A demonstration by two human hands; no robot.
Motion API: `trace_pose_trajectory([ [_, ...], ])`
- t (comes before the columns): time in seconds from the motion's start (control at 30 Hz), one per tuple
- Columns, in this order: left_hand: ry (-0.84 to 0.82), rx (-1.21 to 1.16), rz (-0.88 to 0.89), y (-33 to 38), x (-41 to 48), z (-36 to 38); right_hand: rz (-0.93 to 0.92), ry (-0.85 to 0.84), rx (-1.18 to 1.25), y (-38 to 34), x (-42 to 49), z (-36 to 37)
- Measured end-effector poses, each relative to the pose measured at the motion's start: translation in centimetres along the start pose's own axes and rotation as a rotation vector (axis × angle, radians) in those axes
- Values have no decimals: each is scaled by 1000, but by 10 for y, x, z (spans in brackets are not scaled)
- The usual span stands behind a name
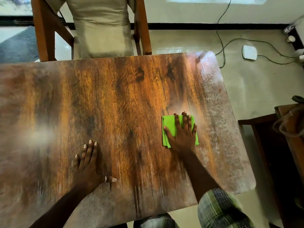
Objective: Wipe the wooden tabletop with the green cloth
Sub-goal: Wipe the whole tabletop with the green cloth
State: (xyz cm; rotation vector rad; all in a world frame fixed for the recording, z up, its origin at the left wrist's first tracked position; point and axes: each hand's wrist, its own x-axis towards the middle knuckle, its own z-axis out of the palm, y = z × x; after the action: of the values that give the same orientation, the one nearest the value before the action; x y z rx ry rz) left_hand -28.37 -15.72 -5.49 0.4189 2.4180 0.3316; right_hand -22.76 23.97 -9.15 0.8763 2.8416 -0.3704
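A wooden tabletop (pixel 118 99) with dark streaked grain fills most of the head view. On its right part lies a folded bright green cloth (pixel 169 125). My right hand (pixel 182 130) presses flat on the cloth with straight, spread fingers, covering its middle and right side. My left hand (pixel 89 163) rests flat on the bare wood near the front edge, fingers straight, a ring on the thumb. It holds nothing. The right strip of the tabletop looks dull and greyish.
A wooden chair (pixel 47 33) with a beige cushion (pixel 102 25) stands against the far edge. A dark wooden piece of furniture (pixel 269 145) with a bag on it is close to the right edge. Cables (pixel 222 45) and a white box (pixel 249 52) lie on the floor.
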Motion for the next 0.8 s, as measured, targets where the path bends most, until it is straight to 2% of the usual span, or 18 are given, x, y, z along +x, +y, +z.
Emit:
trace_pose_trajectory([
  [0.27, 34, 16, -2, -3, 2, 4, -48, 27, 35, -16, 73, -13],
  [0.47, 24, 14, -23, 2, 1, 2, -52, 19, 32, -35, 74, -7],
  [0.63, 40, -29, -30, 5, 0, -1, -142, 6, 50, -99, 61, 13],
  [0.8, -14, 33, -49, 2, 3, 3, -248, -6, 100, -191, 37, 33],
])
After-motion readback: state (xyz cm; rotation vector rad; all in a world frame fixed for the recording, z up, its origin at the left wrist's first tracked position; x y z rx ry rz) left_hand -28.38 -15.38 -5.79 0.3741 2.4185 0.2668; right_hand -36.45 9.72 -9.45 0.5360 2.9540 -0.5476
